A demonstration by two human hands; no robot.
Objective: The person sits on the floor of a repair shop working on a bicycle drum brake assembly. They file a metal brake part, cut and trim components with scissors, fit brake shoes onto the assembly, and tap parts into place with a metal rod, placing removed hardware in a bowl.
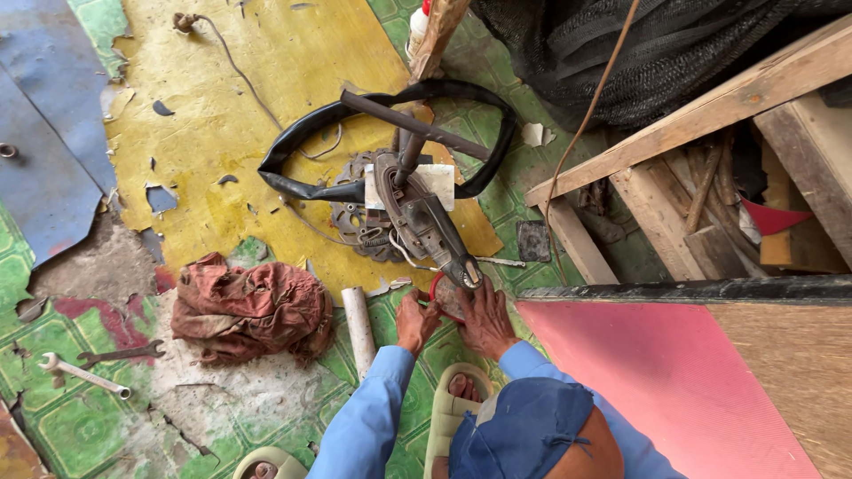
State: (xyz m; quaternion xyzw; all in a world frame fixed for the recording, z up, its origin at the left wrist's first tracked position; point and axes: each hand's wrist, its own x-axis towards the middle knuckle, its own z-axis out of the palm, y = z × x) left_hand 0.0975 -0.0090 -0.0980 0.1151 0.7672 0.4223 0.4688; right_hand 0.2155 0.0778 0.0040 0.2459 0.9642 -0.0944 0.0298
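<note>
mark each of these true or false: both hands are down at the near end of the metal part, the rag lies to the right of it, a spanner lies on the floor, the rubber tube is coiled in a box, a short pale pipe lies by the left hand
1. Both hands, left hand and right hand, are at the near end of the dark greasy metal assembly. True.
2. The crumpled reddish-brown rag lies to the right of the assembly. False: it lies to its left.
3. A silver open-ended spanner lies on the floor. True.
4. The black rubber inner tube is coiled in a box. False: it loops on the floor around the assembly's far end.
5. A short pale pipe lies beside the left hand. True.
</note>
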